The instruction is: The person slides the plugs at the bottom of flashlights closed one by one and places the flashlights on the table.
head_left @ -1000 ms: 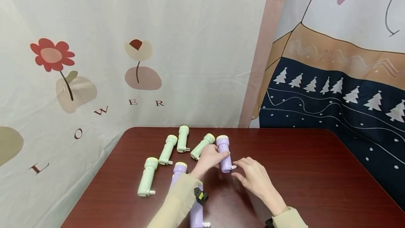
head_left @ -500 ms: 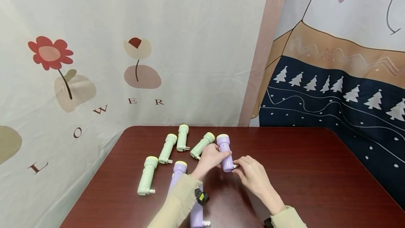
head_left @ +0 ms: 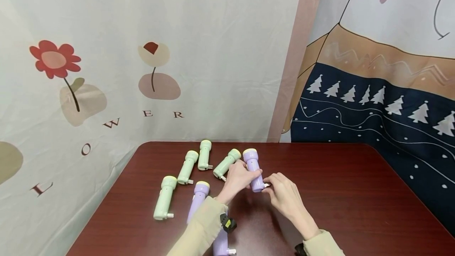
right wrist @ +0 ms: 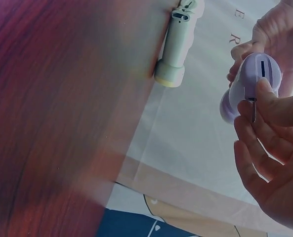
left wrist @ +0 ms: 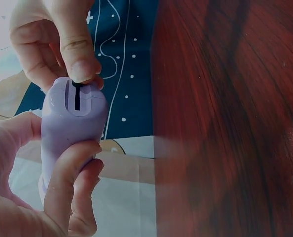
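In the head view, my left hand (head_left: 237, 177) grips a purple flashlight (head_left: 252, 165) by its body above the table, lens end pointing away. A metal plug (head_left: 266, 185) sticks out sideways from its tail. The thumb and fingers of my right hand (head_left: 287, 197) pinch at this plug. In the left wrist view, the flashlight's tail (left wrist: 77, 113) shows a dark slot, with the right thumb (left wrist: 82, 66) at its upper end. From the right wrist, the prong (right wrist: 254, 111) is seen standing out between the thumb and fingers.
Several green flashlights lie to the left, among them a near one (head_left: 165, 198) and one beside my left hand (head_left: 226, 164). Two purple flashlights (head_left: 198, 198) lie partly under my left sleeve (head_left: 204, 224). A dark red table (head_left: 337, 192) meets a fabric backdrop behind.
My right fingers have closed in on the plug, which they stood just beside one second ago. Both hands and the purple flashlight have shifted slightly right, and its tail has tilted a little rightward.
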### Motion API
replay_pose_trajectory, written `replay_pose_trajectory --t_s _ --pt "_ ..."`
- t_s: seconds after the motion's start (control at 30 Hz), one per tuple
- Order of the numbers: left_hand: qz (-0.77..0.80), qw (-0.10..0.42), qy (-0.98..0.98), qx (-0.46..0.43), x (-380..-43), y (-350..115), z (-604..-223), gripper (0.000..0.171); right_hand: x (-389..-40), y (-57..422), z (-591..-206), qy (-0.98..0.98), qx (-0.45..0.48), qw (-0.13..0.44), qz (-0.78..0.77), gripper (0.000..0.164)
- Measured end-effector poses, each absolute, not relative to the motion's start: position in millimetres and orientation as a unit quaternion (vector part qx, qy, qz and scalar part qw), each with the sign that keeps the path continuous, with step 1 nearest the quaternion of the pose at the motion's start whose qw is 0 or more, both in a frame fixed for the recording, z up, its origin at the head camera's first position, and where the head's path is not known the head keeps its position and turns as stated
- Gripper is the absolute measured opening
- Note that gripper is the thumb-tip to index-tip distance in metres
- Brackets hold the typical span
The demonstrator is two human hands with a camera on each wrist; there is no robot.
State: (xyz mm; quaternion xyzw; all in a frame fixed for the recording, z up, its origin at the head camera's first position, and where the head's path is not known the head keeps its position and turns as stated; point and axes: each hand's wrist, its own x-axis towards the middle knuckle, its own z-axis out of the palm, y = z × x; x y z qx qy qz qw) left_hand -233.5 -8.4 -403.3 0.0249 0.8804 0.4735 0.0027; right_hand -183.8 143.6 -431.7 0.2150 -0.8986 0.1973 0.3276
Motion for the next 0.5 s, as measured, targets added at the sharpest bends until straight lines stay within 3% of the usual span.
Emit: replay_pose_trajectory --t_s 0.5 --pt "0.468 -0.027 0.883 0.027 -230.5 -5.0 -399.7 0.044 -183.9 143.7 -432.5 -0.890 0.223 0.352 0.184 0.031"
